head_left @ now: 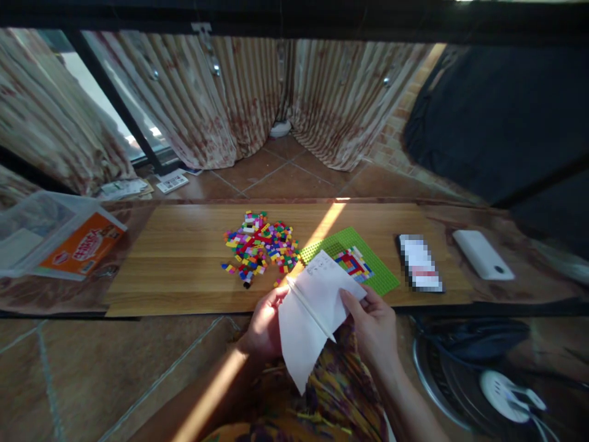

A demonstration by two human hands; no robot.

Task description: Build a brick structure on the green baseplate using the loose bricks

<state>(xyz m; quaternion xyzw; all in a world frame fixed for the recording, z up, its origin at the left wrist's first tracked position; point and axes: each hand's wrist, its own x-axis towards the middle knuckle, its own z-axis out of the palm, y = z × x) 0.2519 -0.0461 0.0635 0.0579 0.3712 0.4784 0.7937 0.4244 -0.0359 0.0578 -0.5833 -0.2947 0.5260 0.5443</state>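
Observation:
A creased white sheet of paper (301, 344) is stretched between my two hands over my lap and the table's front edge. Faint handwriting shows on its upper part. My left hand (267, 322) is closed on the paper's left edge, and my right hand (372, 316) pinches its right edge between thumb and fingers. Across the sheet slants a slim white pen-like stick (310, 310). Behind the paper, partly covered by it, lies a green baseplate (350, 236) bearing a patch of multicoloured bricks (359, 264). Loose toy bricks (262, 242) are heaped to its left.
On the wooden tabletop (175, 258), a phone (419, 263) lies right of the baseplate. Farther right is a white oblong device (483, 255). A clear plastic bin (41, 215) with an orange label stands at the left. A power strip (504, 396) sits low at the right.

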